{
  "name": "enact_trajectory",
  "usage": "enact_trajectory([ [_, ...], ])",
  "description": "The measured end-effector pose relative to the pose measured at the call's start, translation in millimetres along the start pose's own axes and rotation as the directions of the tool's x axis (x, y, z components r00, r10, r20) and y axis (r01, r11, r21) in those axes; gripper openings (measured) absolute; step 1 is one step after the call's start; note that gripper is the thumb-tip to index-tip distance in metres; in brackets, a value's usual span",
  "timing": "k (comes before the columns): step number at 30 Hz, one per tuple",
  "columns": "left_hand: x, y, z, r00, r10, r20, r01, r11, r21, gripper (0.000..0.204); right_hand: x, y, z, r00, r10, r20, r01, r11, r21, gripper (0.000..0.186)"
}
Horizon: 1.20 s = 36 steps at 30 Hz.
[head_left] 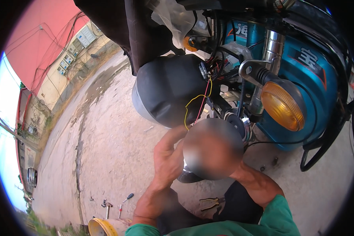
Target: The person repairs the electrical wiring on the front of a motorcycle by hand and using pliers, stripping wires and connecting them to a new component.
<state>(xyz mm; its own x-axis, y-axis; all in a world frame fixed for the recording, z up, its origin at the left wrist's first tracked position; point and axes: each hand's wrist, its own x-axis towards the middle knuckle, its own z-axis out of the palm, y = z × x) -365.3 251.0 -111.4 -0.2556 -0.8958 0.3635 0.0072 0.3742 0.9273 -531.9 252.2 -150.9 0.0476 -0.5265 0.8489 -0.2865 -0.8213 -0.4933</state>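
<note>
My left hand (168, 155) is raised with bent fingers, its fingertips at the lower ends of a thin yellow wire (190, 104) and a pink wire (203, 103). Both wires hang from a cluster of wires (214, 70) on the vehicle's front. A round blurred patch covers what lies between my hands. My right hand (238, 172) reaches in from the right; its fingers are lost in that blur. Below the patch shows the edge of a dark, partly shiny part (189, 176). A large black rounded cover (171, 86) with a pale rim stands just beyond my left hand.
An amber turn signal (283, 105), a chrome fork tube (273, 47) and teal body panels (314, 74) stand at right. Pliers (211, 203) lie near my legs. A screwdriver (128, 197), a hammer-like tool (107, 208) and a yellow bucket (96, 227) are at lower left.
</note>
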Motion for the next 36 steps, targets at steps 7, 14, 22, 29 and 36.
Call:
enact_trajectory([
  [7, -2.4, -8.8, -1.3, 1.000, 0.029, 0.008, -0.028, 0.995, -0.100, 0.027, -12.9, 8.0, 3.6, 0.992, 0.061, 0.107, -0.052, 0.995, -0.088, 0.031],
  [14, -3.1, -12.1, -5.6, 1.000, 0.004, -0.020, -0.004, 1.000, 0.018, 0.026, -12.7, 6.4, 5.3, 0.993, 0.069, 0.093, -0.061, 0.994, -0.088, 0.030],
  [22, -9.7, 5.6, -30.5, 0.996, -0.016, 0.090, -0.008, 0.964, 0.264, 0.019, -16.6, -1.9, 0.9, 0.984, 0.044, 0.175, -0.024, 0.993, -0.116, 0.030],
  [29, -14.1, -6.3, -44.7, 0.972, 0.153, 0.180, -0.196, 0.948, 0.252, 0.015, -15.6, -10.2, -5.8, 0.966, 0.037, 0.256, -0.003, 0.991, -0.133, 0.029],
  [36, -31.0, -8.3, -47.0, 0.970, -0.205, 0.128, 0.219, 0.970, -0.104, 0.016, -13.5, -15.2, -6.4, 0.954, 0.037, 0.296, 0.004, 0.991, -0.137, 0.029],
])
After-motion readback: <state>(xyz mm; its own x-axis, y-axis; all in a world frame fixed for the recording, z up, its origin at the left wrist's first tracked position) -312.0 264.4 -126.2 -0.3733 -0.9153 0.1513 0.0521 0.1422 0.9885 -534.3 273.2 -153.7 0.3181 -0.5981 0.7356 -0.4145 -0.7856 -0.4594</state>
